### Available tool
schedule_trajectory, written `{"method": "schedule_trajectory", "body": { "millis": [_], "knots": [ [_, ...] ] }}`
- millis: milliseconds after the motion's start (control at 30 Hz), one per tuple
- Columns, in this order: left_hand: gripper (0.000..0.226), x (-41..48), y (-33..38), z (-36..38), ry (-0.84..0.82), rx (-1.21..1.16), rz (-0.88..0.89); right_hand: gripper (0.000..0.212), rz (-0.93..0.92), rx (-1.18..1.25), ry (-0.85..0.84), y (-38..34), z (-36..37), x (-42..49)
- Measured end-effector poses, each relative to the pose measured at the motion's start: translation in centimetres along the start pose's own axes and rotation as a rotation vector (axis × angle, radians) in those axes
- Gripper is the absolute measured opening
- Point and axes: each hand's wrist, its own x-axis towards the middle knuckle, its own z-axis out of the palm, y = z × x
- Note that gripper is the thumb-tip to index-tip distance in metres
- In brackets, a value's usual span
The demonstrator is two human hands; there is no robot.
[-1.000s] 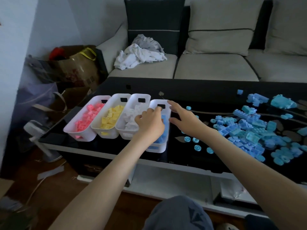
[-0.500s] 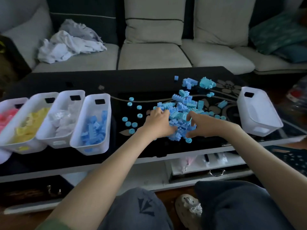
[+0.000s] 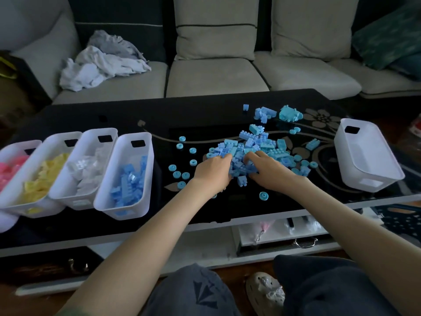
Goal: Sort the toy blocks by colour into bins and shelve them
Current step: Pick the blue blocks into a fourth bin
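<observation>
A pile of blue toy blocks lies on the black glass table. My left hand and my right hand cup the near side of the pile from either side, fingers curled around blocks between them. Small blue round pieces are scattered left of the pile. At the left stand white bins in a row: the bin with blue blocks, the bin with white blocks, the bin with yellow blocks and the bin with pink blocks. An empty white bin sits at the right.
A grey sofa with cushions and a heap of crumpled cloth stands behind the table. Under the tabletop are a shelf and drawers. My knees and a slipper are at the bottom.
The view swung right, away from the blue bin. Both hands left the bin and went to the blue pile, where they now gather blocks closer together.
</observation>
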Motion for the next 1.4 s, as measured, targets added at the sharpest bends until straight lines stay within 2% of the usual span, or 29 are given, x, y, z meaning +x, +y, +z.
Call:
{"method": "schedule_trajectory", "body": {
  "millis": [400,500,633,733,833,1033,1233,1300,1400],
  "knots": [
    [0.014,0.1,-0.7,-0.5,0.117,-0.074,-0.052,0.025,-0.067,0.140,0.209,-0.2,0.4,0.2],
    [0.014,-0.1,-0.7,-0.9,0.153,-0.074,-0.075,0.020,-0.088,0.193,0.155,-1.0,0.1,0.2],
    [0.021,-0.9,-0.5,-0.8,0.214,0.083,-0.098,0.009,-0.111,0.156,-0.024,-1.6,-0.1,-0.2],
    [0.024,-1.5,-0.4,-0.6,0.231,0.104,-0.109,0.013,-0.085,0.081,-0.126,-1.6,0.1,-0.6],
    [0.022,-1.7,-0.7,-0.8,0.246,0.062,-0.123,0.013,-0.057,0.042,-0.154,-1.5,0.3,-0.6],
    [0.013,-3.3,-2.1,-2.7,0.290,-0.040,-0.117,0.009,-0.074,0.146,0.012,-2.4,-0.3,0.2],
    [0.015,-6.1,-5.1,-7.0,0.484,-0.124,-0.140,0.013,-0.204,0.307,0.164,-8.8,-2.2,1.8],
    [0.015,-7.4,-7.6,-8.1,0.499,-0.100,-0.198,0.014,-0.262,0.388,0.191,-12.2,-2.2,2.5],
    [0.015,-8.8,-11.1,-8.4,0.413,-0.115,-0.358,0.017,-0.333,0.472,0.171,-16.4,-1.4,3.1]
  ]
}}
